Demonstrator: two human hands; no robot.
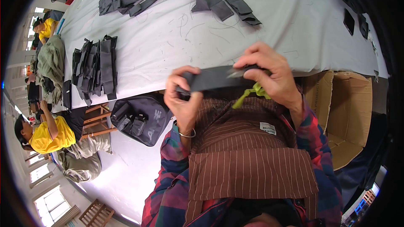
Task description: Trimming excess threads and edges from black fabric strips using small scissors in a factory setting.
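Your left hand (183, 95) pinches the dark strip (213, 79) at its nine o'clock end, thumb and fingers closed; the strip's long axis runs toward three o'clock. There your right hand (271, 75), nearer the far end, curls round small snips (237, 74), tip toward nine o'clock over the strip; whether those fingers also pinch it, I cannot tell

The strip (213, 79) is black, the apron (252, 174) pinstriped brown.
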